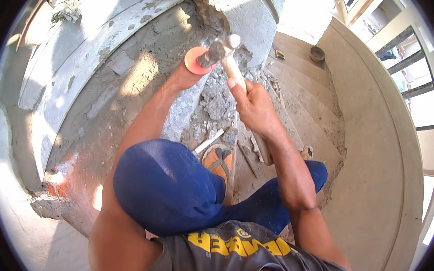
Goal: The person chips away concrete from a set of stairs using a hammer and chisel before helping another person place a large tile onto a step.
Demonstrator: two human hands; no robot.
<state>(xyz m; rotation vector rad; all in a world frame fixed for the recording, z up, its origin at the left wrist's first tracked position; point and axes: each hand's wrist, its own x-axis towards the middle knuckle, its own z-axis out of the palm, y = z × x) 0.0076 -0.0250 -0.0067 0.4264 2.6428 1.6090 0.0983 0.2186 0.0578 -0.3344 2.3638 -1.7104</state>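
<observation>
My left hand (188,79) is closed behind a round orange hand guard (192,61), which looks like that of a chisel; the tool's shaft and tip are hidden. My right hand (258,107) grips the pale wooden handle of a hammer (231,69), thumb laid along it. The hammer's head, dark at one end and shiny at the other, overlaps the guard in this view; whether they touch, I cannot tell. Both tools are beside the base of a rough grey concrete pillar (250,21). Broken grey rubble (217,104) lies just below them.
A white stick (209,141) and a thin dark rod (247,159) lie near my sandalled foot (220,160). Dusty winding steps (301,83) curve down on the right, with a dark bucket (317,54) by the curved wall (374,106). A curved pale slab edge (68,102) runs along the left.
</observation>
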